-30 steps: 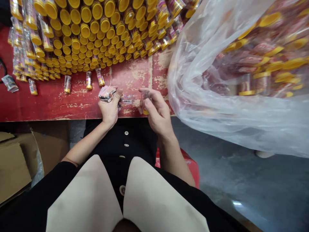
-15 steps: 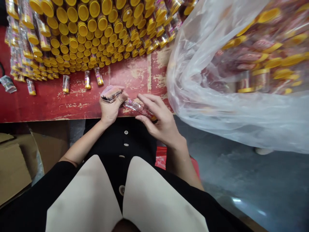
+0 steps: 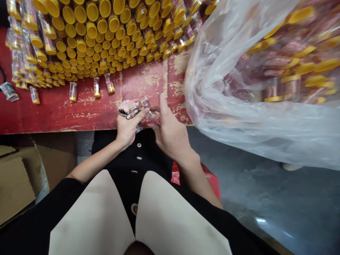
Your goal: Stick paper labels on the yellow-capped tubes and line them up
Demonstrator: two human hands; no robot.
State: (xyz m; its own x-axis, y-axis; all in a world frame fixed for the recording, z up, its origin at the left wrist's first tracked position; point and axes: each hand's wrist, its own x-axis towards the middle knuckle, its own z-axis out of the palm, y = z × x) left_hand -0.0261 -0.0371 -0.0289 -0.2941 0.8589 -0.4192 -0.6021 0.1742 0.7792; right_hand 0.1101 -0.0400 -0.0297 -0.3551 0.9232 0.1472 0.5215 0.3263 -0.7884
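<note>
Left hand point(image 3: 126, 131) was closed on a label stack point(image 3: 129, 109), thumb also against a clear tube point(image 3: 152, 116); both sat over the counter's front edge, right of its middle. Right hand point(image 3: 174, 136) was at the tube's other end, index finger raised, thumb apart from it; blurred, couldn't tell if it gripped. Yellow-capped tubes point(image 3: 101, 39) were piled along the back of the red, worn counter point(image 3: 87, 117), lids facing the wearer. Four loose tubes point(image 3: 96, 87) lay spaced out before the pile, a crumpled packet point(image 3: 9, 91) near the left. Plastic bag point(image 3: 212, 106) with more yellow-lidded tubes was at the right edge.
</note>
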